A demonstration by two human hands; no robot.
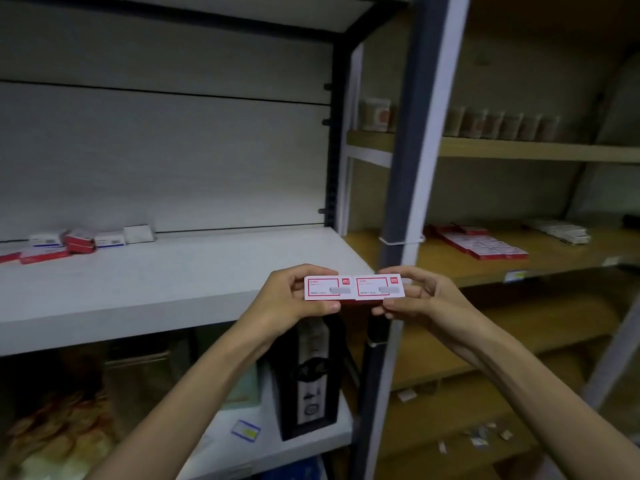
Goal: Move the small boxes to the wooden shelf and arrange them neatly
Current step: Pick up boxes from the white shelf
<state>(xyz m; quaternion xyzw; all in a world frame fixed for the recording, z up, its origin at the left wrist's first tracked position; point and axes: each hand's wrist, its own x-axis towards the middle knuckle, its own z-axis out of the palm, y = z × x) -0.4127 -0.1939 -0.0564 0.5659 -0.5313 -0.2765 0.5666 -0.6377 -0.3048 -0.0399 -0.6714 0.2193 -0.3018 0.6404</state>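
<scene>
Head view: loose boxes [78, 241] are lying at white shelf [207, 271] back-left. Left hand [287, 303] and right hand [426, 296] are pinching two staple boxes [355, 287] end to end, mid-air. Advice: keep ends flush, set beside row [485, 244] on wooden shelf [450, 268].

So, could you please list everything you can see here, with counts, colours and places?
held boxes: two, white with red print, side by side between both hands
white shelf: one, left unit
loose boxes: several, red and white, scattered at the white shelf's back left
wooden shelf: one, tan, right unit
arranged boxes: a group, red and white, neat rows on the wooden shelf
white packs: a few, farther right on the wooden shelf
jars: a row, brownish, upper wooden board; blurred
left hand: fingers pinch the left box
right hand: fingers pinch the right box
</scene>
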